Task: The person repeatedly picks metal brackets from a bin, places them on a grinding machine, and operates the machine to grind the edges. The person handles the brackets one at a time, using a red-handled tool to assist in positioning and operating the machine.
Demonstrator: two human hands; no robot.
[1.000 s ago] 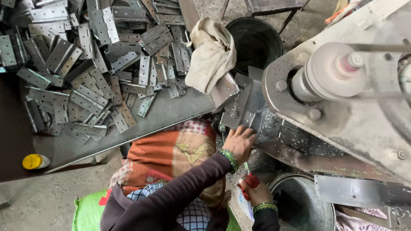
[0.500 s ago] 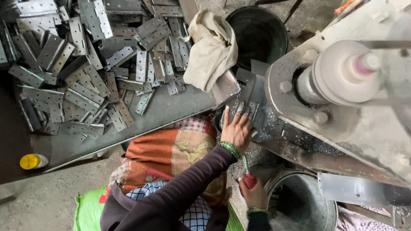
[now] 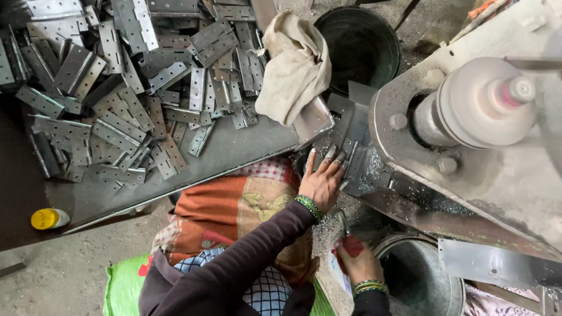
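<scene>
My left hand (image 3: 322, 179) lies flat, fingers spread, on small grey metal hinge plates (image 3: 352, 157) on the machine bed, just below a big grey machine (image 3: 489, 158). Green bangles ring that wrist. Lower down, my right hand (image 3: 358, 260) is closed around a red object (image 3: 352, 245) with a thin metal part sticking up; what it is I cannot tell. That hand hovers beside the rim of a grey metal bucket (image 3: 445, 298). Metal shavings lie scattered between the two hands.
A large heap of grey metal hinge plates (image 3: 117, 70) covers the sheet-metal table (image 3: 242, 152) at left. A beige cloth (image 3: 296, 68) hangs over its corner. A black tub (image 3: 359, 42) stands behind. A yellow cap (image 3: 46, 218) lies at the table's near edge.
My left hand has slid forward onto the plates on the machine bed and spread flat. My right hand has stayed low with the red object.
</scene>
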